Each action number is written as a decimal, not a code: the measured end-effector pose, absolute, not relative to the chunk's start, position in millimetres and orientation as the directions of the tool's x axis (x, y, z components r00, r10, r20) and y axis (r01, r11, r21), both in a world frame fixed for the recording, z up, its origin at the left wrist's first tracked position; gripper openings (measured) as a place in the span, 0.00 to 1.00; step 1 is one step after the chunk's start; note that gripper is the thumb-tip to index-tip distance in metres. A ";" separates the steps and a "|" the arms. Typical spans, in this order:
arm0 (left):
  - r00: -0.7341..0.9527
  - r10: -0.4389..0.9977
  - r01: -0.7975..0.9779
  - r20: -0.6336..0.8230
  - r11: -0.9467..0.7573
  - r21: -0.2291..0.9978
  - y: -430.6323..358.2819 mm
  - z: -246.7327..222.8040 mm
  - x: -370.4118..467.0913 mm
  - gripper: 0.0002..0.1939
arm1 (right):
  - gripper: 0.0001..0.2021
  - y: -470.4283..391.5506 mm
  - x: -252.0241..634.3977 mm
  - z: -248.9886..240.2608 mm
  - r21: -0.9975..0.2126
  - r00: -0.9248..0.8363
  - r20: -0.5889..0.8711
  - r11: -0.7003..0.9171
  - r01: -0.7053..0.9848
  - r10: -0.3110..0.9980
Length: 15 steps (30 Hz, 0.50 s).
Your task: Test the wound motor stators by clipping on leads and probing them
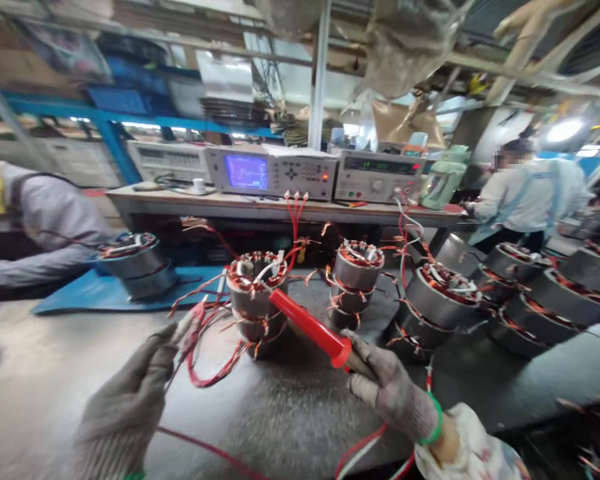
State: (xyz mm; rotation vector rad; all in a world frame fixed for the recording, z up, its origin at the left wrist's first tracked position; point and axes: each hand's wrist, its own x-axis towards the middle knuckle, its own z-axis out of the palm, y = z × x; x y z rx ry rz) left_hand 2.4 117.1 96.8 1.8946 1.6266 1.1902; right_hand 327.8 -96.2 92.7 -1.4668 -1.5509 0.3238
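My right hand (393, 383), in a grey knitted glove with a green cuff, is closed around the back end of a red test probe (310, 325). The probe slants up and left, its thin tip at the top of a motor stator (257, 303) with copper windings and loose wire ends. On the left, my gloved left hand (135, 393) pinches a red test lead (194, 323) beside that stator. The lead's end points up towards the stator's wires; whether it touches one is too blurred to tell. Red wires (210, 381) loop between my left hand and the stator.
More stators (357, 273) stand to the right, several stacked. Another stator (140, 263) rests on a blue mat (70, 297) by a person's sleeve (60, 213). Behind are a tester with a lit screen (247, 172) and a second meter (377, 177). Another person (535, 187) stands back right.
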 end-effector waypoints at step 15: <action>-0.047 0.960 0.611 0.276 -0.191 0.768 93.5 136.2 31.3 0.28 | 0.33 -81.8 324.5 90.5 -0.824 0.155 0.356 0.232 0.516 0.922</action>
